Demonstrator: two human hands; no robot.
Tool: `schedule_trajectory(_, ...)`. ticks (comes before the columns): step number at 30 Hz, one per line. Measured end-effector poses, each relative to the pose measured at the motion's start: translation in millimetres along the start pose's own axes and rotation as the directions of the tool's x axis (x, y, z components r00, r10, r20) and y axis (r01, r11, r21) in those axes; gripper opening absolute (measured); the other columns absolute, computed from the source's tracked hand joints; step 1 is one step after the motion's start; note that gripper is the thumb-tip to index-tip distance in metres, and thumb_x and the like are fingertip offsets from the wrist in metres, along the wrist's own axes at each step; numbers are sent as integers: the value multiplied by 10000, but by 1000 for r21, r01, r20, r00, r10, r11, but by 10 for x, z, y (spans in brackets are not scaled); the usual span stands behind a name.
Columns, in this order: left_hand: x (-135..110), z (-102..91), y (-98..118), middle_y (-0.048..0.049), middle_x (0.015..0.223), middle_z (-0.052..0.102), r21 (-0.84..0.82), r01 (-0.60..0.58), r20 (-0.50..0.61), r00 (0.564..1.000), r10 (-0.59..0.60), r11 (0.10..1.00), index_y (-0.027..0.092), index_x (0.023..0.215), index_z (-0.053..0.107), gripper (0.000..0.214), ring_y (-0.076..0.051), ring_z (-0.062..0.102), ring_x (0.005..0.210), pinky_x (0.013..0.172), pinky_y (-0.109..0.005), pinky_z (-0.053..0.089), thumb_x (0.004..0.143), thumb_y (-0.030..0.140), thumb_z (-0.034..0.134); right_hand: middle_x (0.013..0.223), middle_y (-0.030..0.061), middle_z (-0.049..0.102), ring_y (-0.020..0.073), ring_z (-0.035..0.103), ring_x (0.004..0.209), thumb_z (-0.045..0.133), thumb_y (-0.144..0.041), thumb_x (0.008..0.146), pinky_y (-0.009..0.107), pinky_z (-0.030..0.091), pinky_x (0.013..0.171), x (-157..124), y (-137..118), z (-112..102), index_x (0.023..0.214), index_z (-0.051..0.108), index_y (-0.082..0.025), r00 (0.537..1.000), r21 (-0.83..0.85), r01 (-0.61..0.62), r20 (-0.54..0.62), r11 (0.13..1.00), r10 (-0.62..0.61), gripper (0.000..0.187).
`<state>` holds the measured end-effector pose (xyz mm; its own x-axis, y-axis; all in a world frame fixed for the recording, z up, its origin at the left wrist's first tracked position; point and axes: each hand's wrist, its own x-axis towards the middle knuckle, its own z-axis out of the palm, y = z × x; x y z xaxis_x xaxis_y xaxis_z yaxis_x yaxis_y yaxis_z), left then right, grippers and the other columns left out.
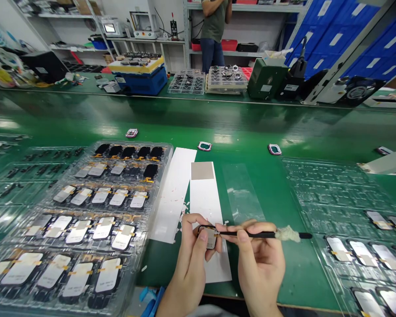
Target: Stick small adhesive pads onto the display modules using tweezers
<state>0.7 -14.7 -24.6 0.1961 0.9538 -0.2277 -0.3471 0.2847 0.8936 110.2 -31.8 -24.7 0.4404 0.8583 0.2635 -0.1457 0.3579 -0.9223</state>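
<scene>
At the front edge of the green bench [218, 115], the left hand [189, 259] holds a small rectangular display module [210, 238], its fingers and thumb clamped on the module's sides. The right hand [259, 266] has its fingers closed on a slim black stick [251, 234], whose tip reaches the top of the module. A wad of cotton [287, 234] wraps the stick beyond the right hand. Under the hands lies a white strip [206, 202] with a grey patch [202, 171] at its far end, and a second white strip [171, 193] lies just left of it. A clear film strip [242, 193] lies to the right. Clear plastic trays [147, 233] of display panels with orange tabs cover the left side, and another clear tray [320, 193] lies at the right. Three pink-rimmed frames [274, 149] sit mid-bench. Beyond the far edge, a co-worker [213, 31] stands by shelving.
</scene>
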Motion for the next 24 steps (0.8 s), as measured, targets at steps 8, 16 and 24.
schedule_trajectory(8,4,9,-4,62,612,603,21,-70,15,997,70,997,267,962,361,401,-93,306,455,494,-229,234,956,632,528,875,4,656,212,767,830,572,-137,988,274,650,609,0,4,-8,1009,537,-279,1000,8,-12,20,1000,12,148)
schedule_trajectory(16,-18,6,12,70,618,494,113,-130,-79,987,139,985,250,958,424,354,-117,494,576,553,-219,372,964,575,565,874,0,648,224,773,799,605,-183,977,301,674,606,19,-23,23,981,571,-273,998,50,-17,-57,999,20,97)
schedule_trajectory(24,-403,-97,145,46,639,521,258,-139,-87,982,166,956,255,924,457,334,-95,428,508,494,-220,298,949,555,602,821,36,664,260,763,765,699,-146,898,403,691,644,175,-232,-86,919,563,-208,969,-124,163,-165,979,-182,151)
